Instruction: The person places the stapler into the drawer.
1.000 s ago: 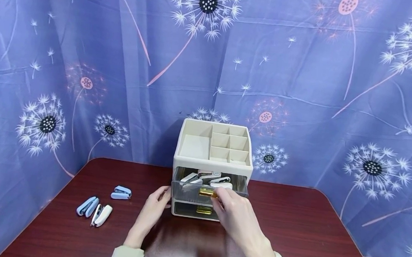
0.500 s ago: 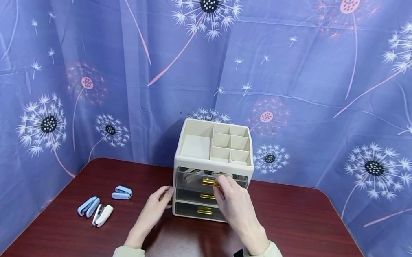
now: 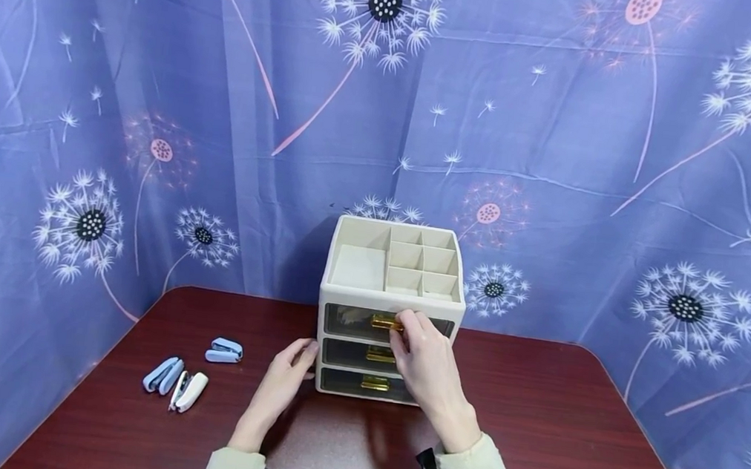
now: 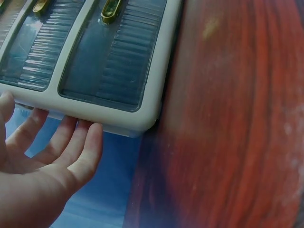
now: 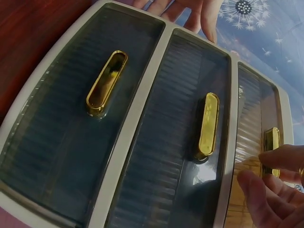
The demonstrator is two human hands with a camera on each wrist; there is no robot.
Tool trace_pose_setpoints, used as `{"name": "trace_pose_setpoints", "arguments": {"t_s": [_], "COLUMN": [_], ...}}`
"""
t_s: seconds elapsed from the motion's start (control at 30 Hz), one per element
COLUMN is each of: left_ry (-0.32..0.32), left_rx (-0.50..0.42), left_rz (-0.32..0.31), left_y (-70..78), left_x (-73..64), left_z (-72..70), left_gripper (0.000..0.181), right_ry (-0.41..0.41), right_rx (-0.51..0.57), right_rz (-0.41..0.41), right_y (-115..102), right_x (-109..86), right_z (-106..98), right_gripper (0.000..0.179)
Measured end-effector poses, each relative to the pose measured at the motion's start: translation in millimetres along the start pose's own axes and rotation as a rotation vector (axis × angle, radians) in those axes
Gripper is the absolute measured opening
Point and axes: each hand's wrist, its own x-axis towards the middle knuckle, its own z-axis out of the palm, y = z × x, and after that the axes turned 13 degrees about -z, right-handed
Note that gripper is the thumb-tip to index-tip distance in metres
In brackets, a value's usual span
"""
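A cream desk organizer (image 3: 393, 301) with three smoky see-through drawers stands on the table. Its top drawer (image 3: 349, 323) is pushed in flush, pale shapes faintly showing through the front. With curled fingers my right hand (image 3: 429, 366) pinches the right end of that drawer's gold handle (image 3: 384, 322); in the right wrist view thumb and fingers are bent around the handle (image 5: 273, 137). On the organizer's left side wall rests my left hand (image 3: 278, 390), its fingers fairly straight along the edge in the left wrist view. Gold handles (image 5: 207, 126) also mark the lower drawers.
Two light blue mini staplers (image 3: 224, 350) and a white stapler (image 3: 189, 392) lie at the table's left. Divided compartments (image 3: 359, 267) top the organizer. Behind the dark red table (image 3: 546, 428) hangs a blue dandelion-print curtain (image 3: 326, 185).
The top drawer, pulled out with several staplers showing inside, has slid back into the organizer along with my right hand. My left hand has stayed at the side wall.
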Motion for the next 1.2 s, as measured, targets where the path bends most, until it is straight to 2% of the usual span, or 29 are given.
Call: {"name": "trace_pose_setpoints", "arguments": {"t_s": [0.2,0.33,0.4,0.47,0.57,0.67,0.87,1.03,1.2], "left_ry": [0.012,0.011,0.008,0.002,-0.006,-0.007,-0.008,-0.008,-0.002], "left_rx": [-0.001,-0.001,-0.003,-0.003,-0.001,0.006,0.008,-0.002,-0.002], "left_rz": [-0.002,-0.002,0.004,0.014,0.021,0.019,0.01,0.011,0.01], "left_y": [-1.7,-0.6,-0.1,0.4,1.1,1.5,-0.3,-0.7,0.2], "left_x": [1.4,-0.7,-0.9,-0.4,1.0,1.6,1.8,1.0,-0.3], "left_z": [1.1,2.0,2.3,2.5,3.1,3.7,3.4,1.7,0.9], "left_gripper": [0.048,0.046,0.045,0.046,0.047,0.047,0.049,0.049,0.048], "right_ry": [-0.031,-0.081,-0.081,-0.051,0.031,0.117,0.244,0.289,0.315], "right_rx": [-0.012,0.005,0.041,0.098,0.204,0.261,0.252,0.247,0.291], "right_rz": [0.028,0.058,0.063,0.059,0.048,0.062,0.159,0.229,0.319], "right_y": [-2,-5,-5,-4,-1,4,19,27,21], "right_x": [0.1,1.1,2.8,5.1,9.0,11.8,13.1,15.2,20.9], "right_z": [-3,-15,-23,-30,-41,-50,-62,-69,-80], "right_gripper": [0.02,0.017,0.015,0.013,0.01,0.008,0.009,0.01,0.01]}}
